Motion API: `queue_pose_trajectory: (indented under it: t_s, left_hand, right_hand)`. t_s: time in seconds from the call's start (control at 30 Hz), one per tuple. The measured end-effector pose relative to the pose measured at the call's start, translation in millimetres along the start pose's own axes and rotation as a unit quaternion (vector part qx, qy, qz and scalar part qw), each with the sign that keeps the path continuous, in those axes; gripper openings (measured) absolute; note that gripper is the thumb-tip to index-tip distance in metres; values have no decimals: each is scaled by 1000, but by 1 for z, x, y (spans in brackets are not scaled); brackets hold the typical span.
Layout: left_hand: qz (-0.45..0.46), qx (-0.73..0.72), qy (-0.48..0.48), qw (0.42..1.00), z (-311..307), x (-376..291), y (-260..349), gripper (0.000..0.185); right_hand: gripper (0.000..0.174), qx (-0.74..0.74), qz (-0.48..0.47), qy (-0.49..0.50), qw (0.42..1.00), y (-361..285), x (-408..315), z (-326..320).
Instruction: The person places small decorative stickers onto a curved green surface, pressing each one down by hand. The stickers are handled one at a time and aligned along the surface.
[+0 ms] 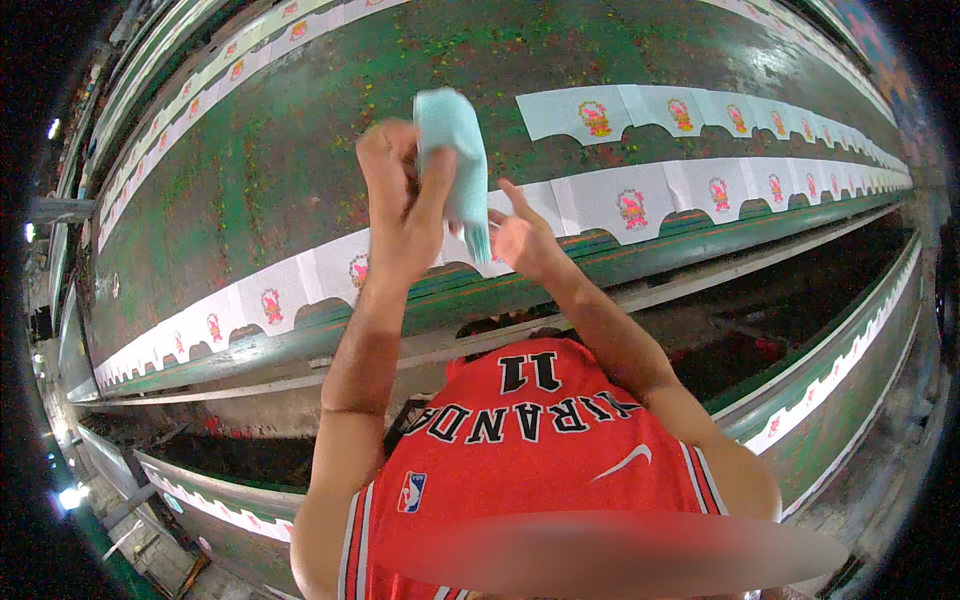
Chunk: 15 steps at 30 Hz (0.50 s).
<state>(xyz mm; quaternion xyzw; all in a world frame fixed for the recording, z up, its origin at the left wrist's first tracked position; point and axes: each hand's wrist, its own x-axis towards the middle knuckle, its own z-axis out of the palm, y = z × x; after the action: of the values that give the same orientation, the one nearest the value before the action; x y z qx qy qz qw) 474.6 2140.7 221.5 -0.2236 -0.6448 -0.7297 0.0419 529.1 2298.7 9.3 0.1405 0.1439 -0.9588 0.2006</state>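
Note:
My left hand (409,195) is raised over the long green table and grips a folded stack of light blue fabric pieces (454,150), with the thumb across its near face. Layered edges show at the stack's lower end. Just right of that end is my right hand (525,236), fingers apart and slightly blurred; whether a fingertip touches the stack is hidden. Beneath both hands runs a row of white cut fabric pieces (600,206), each with a curved notch and a printed pink and yellow emblem. Farther back on the right lies a row of light blue printed pieces (645,111).
The green tabletop (300,142) is stained with paint specks. More printed rows lie along its far edge (247,64). Behind me, another table (847,420) carries white printed pieces (810,394). A dark gap (750,322) separates the tables around my body.

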Motion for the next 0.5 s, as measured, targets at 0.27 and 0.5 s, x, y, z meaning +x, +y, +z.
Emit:
queue_pose_trajectory:
  t_s: [0.27,0.5]
  left_hand:
    - [-133,8,-126,983,-24,-90,36,15]
    - [-113,9,-199,973,33,-102,39,19]
  right_hand:
    - [70,-470,-232,25,851,-18,-145,-21]
    - [62,-236,-52,20,970,37,-108,12]
